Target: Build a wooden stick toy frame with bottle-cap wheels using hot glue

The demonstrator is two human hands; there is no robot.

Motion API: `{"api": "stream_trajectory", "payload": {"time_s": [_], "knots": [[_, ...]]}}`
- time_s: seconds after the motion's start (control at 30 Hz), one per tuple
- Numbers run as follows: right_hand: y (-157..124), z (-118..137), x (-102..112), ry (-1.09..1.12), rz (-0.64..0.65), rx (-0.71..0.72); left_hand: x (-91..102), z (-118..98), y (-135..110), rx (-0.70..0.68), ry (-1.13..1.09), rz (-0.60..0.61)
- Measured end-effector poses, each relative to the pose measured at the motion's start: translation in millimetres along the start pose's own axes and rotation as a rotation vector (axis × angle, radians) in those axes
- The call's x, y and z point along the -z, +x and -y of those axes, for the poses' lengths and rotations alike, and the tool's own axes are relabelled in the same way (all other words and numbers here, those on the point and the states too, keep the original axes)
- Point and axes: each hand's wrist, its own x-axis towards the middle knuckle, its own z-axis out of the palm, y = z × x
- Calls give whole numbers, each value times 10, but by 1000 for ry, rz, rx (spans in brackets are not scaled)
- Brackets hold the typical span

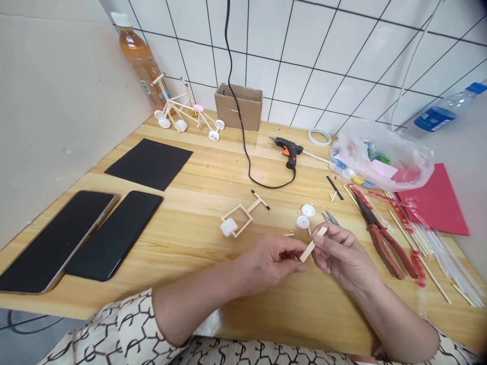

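Head view: wooden strip [312,245] pinched in right hand [344,253].

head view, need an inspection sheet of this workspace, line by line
Surface: wooden table with scraps
Job's things: wooden piece held up; stick frame, two white discs on the table
Clutter: two phones, pliers, sticks, plastic bag, black sheet, red sheet
Hands: right hand pinches the wooden piece; left hand at its lower end
Cables: black cord from glue gun; white cord at right; dark cables beneath, left
Surroundings: tiled wall, cardboard box, two bottles
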Motion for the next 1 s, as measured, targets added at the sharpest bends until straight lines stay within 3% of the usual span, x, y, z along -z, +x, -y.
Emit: {"api": "stream_trajectory", "payload": {"time_s": [0.37,0.5,0.73,1.0], "knots": [[-3,7,-27,118,49,-78,24,37,-22,-188,266,-11],[-5,-4,-44,81,32,-40,11,66,-24,-204,320,-53],[-15,-30,-7,-90,62,75,23,-71,-35,26,237,-22],[-57,-62,-82,-374,112,72,-55,44,-9,216,130,-244]]}}
